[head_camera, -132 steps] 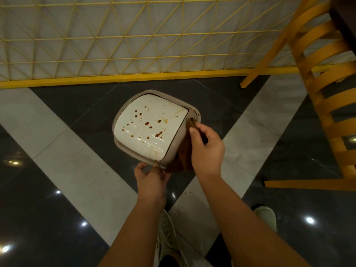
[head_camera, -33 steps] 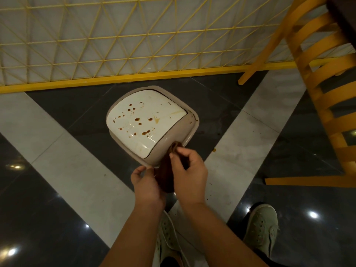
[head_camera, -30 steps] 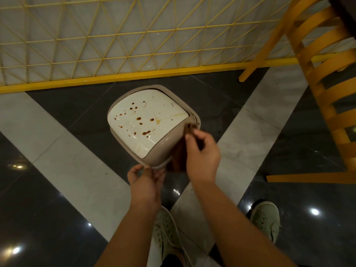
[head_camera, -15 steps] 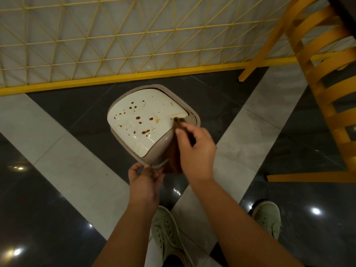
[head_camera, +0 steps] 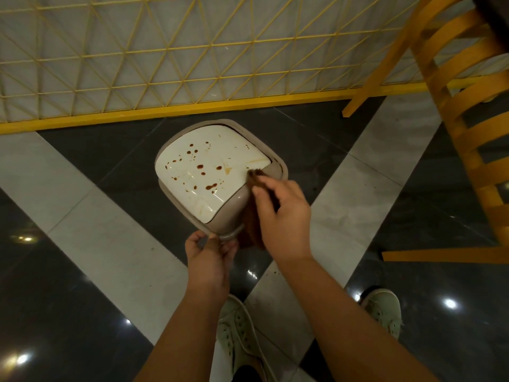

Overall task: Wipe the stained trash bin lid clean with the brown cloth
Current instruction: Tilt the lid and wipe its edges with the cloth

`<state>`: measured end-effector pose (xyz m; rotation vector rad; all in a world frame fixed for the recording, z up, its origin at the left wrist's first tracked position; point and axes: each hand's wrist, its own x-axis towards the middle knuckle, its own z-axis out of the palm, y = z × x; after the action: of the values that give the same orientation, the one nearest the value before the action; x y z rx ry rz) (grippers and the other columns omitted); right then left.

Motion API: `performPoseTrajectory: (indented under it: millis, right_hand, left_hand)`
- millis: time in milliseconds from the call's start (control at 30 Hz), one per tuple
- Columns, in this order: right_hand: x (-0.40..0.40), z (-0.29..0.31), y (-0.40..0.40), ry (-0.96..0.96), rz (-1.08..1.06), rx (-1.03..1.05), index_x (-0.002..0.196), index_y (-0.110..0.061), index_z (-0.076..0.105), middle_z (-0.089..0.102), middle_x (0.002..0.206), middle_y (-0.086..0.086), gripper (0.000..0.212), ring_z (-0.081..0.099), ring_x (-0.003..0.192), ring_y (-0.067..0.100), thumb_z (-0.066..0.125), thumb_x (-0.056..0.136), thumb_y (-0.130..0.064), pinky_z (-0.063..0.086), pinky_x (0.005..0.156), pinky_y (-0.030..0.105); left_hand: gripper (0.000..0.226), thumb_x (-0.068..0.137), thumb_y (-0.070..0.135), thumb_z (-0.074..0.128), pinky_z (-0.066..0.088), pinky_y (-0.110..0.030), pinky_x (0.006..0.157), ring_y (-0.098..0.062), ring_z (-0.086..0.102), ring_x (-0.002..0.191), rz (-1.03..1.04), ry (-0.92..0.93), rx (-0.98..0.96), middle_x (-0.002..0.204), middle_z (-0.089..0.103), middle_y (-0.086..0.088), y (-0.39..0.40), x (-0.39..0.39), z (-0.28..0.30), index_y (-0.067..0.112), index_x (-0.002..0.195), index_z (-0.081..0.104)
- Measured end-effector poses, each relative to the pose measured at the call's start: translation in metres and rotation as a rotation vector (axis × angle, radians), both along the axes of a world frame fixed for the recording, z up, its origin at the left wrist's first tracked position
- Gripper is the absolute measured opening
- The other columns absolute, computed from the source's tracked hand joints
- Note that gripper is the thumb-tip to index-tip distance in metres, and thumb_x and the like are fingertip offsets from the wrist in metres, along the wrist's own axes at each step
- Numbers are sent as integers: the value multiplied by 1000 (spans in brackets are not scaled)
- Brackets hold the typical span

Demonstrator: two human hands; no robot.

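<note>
Brown cloth (head_camera: 252, 216) is pinched in the right hand (head_camera: 283, 216), its tip pressed against the right edge of the white lid (head_camera: 209, 172) of the trash bin (head_camera: 228, 224). The left hand (head_camera: 209, 260) grips the bin's near corner. Dark stains (head_camera: 200, 166) dot the lid's centre, apart from the cloth. Since the lid looks like a swinging flap, pressure near its edge could tip it inward. A one-corner hold may let the bin twist on the glossy floor (head_camera: 82, 312).

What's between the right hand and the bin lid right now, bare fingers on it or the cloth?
In the head view, the brown cloth lies between the right hand and the lid, its tip on the lid's right edge.
</note>
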<state>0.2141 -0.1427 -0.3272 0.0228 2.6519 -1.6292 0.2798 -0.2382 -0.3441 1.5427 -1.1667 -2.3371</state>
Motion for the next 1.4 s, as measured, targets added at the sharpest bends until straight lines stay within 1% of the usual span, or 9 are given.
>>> performPoseTrajectory:
  millis: [167,367,467,567,667,767,1067,1267,1400]
  right_hand:
    - [-23,-11,12,-238,-222,-41,123,-22,60,57,118,-6,30,52,103,4,56,94,-27,47,96,27]
    - [32,-35,14,-208,30,125,117,-23,65,62,113,-3,26,54,96,2,59,92,-25,40,86,7]
    - [36,-37,23,-290,-87,97,120,-25,63,60,115,-4,28,55,102,7,58,93,-27,47,96,26]
    - [31,-32,26,-196,-89,123,121,-25,62,60,112,-5,28,56,102,8,58,93,-26,48,95,28]
    - [22,-33,22,-47,-25,195,121,-19,63,60,110,-2,28,58,94,8,59,93,-23,48,87,21]
    - [17,-36,14,10,59,330,120,-15,61,58,110,3,27,58,88,13,55,95,-23,50,75,22]
    - [38,-45,-7,186,515,594,103,-19,68,63,100,6,27,64,73,23,74,77,-18,57,53,34]
    - [-11,-29,47,-12,125,545,121,-21,62,56,114,4,27,58,85,13,49,97,-26,47,75,20]
    - [-7,-27,52,-162,-64,374,127,-23,57,55,118,0,31,51,94,6,49,97,-28,43,85,20]
  left_hand:
    - [27,100,6,45,50,-40,93,-22,66,91,8,-22,-11,96,64,-8,0,0,0,20,123,43]
    - [30,99,5,46,52,-38,92,-23,66,92,31,-20,11,100,65,-11,-4,-2,-3,17,127,44]
    - [31,98,10,51,54,-37,90,-22,68,99,121,-33,18,110,67,-10,-15,2,-7,18,128,50]
    - [28,97,20,54,56,-32,80,-19,69,100,203,-40,30,114,69,-8,-20,6,-9,19,126,55]
    - [31,99,20,51,53,-35,91,-18,68,102,191,-57,56,118,67,-10,-11,7,-13,15,129,54]
    - [33,100,14,48,53,-34,87,-24,67,103,170,-40,61,119,65,-15,-5,2,-12,8,132,49]
    - [31,101,14,44,56,-33,77,-21,67,82,137,-27,-25,96,64,-13,-7,0,-13,10,132,42]
    - [30,99,16,49,54,-38,90,-20,67,93,224,-41,79,106,66,-11,-20,-1,-10,13,129,49]
    - [40,99,30,50,50,-36,93,-20,65,98,377,-58,177,113,65,-9,-19,1,-8,14,136,49]
